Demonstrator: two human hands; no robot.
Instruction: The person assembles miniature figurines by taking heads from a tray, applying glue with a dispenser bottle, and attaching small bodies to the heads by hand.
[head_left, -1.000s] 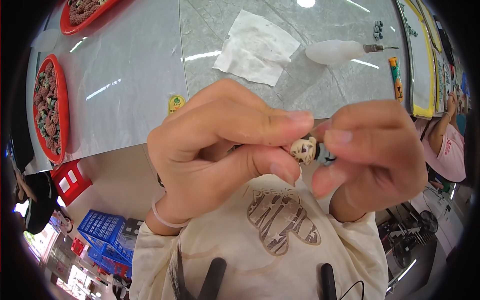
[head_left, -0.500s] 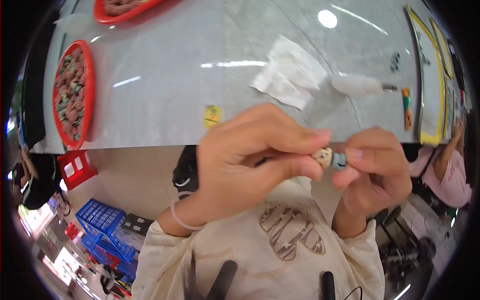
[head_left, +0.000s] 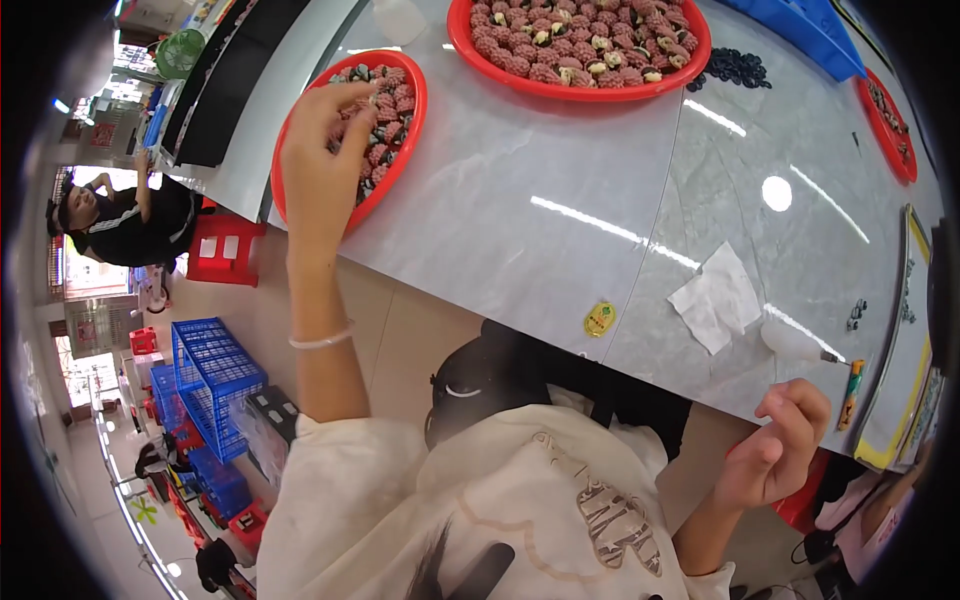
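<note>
My left hand (head_left: 325, 150) reaches over the red oval basin (head_left: 417, 110) at the left, thumb and fingers apart just above the heap inside. That heap is of small knobbly dusky-pink pieces with dark green and pale bits. I see no piece held in this hand, though its fingers cover part of the heap. My right hand (head_left: 775, 445) hovers beside the table's front edge, fingers loosely curled with a gap to the thumb and nothing visible in it. Nearest to it are a white squeeze bottle (head_left: 790, 342) with a thin metal tip and a small green-and-orange tube (head_left: 851, 395).
A larger red basin (head_left: 590, 92) of pink and cream pieces stands at the back. Small dark rings (head_left: 738, 68) lie beside it, near a blue tray (head_left: 800, 30). A white tissue (head_left: 718, 300) and yellow oval label (head_left: 599, 319) lie on the grey table (head_left: 500, 240). A person (head_left: 140, 220) sits at far left.
Before, both hands pinched a small cream-headed, blue-grey piece together. Now they are apart: the left has gone to the left basin, the right stays at the right. The view has swung left.
</note>
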